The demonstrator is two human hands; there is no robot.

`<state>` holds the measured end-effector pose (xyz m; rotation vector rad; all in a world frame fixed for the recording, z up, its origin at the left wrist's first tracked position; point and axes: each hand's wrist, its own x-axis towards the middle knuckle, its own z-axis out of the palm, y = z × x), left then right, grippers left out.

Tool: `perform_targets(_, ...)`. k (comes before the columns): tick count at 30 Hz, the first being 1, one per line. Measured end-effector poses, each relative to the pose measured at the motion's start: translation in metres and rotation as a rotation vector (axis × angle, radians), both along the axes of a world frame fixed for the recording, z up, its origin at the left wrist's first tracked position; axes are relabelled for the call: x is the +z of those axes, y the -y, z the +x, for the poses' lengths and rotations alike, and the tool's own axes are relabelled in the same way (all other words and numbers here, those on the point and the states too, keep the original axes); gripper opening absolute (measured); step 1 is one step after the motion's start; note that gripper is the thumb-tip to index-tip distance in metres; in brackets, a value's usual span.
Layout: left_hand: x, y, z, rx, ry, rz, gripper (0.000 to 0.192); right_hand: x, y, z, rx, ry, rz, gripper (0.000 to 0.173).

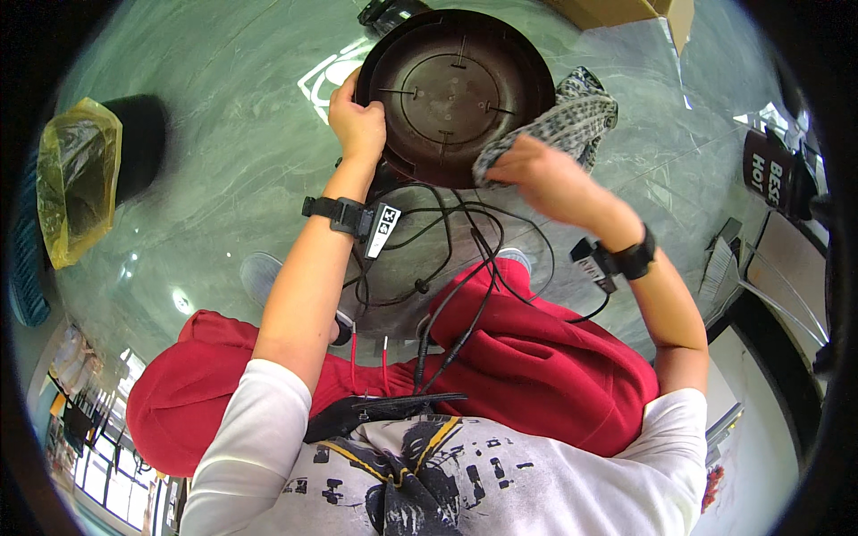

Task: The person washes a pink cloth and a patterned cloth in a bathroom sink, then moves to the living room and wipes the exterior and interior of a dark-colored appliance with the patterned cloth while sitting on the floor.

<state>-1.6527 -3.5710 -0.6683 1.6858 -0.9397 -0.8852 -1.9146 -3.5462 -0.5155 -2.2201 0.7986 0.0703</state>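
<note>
A round, dark, shallow plastic housing (452, 97) with thin ribs and a ring moulded into its face is held up before me, that face towards me. My left hand (358, 120) grips its left rim, the thumb on the near side. In my right hand (536, 167) is a grey and black patterned cloth (570, 120), bunched against the lower right rim of the housing. The fingers of that hand are slightly blurred. Most of the cloth hangs out to the right of the rim. What lies behind the housing is hidden.
Black cables (446, 218) loop below the housing, between my knees. A black object (392, 15) shows behind its top edge. A bin with a yellow liner (80, 181) stands left on the marbled floor (234, 134). A cardboard box (617, 13) and a brush (718, 261) lie right.
</note>
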Motion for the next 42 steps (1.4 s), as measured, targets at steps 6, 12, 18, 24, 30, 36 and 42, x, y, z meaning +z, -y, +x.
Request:
perform_targets(6,0.000,0.001,0.001,0.010,-0.087,0.046,0.051,-0.027,-0.040,0.016,0.053,-0.148,-0.181,0.048)
perform_targets(12,0.005,0.001,0.003,-0.091,0.030,0.021,0.052,-0.012,-0.032,0.017,0.121,-0.522,-0.369,0.012)
perform_targets(18,0.006,0.001,0.001,-0.096,-0.038,0.016,0.053,-0.017,-0.022,-0.012,-0.100,-0.722,-0.615,0.010)
perform_targets(24,0.005,0.002,0.004,0.037,-0.053,0.015,0.049,-0.039,-0.054,0.008,-0.077,-0.426,-0.489,0.008)
perform_targets(30,0.009,0.002,0.005,0.034,0.029,-0.003,0.048,-0.041,-0.063,0.019,-0.334,-0.251,-0.384,0.005)
perform_targets(36,0.012,0.004,0.003,-0.038,0.186,-0.007,0.041,-0.028,-0.038,-0.003,-0.392,0.028,-0.236,0.016)
perform_targets(42,0.028,0.006,0.000,-0.138,0.361,0.027,0.055,-0.010,-0.015,-0.024,-0.397,0.202,-0.293,0.031)
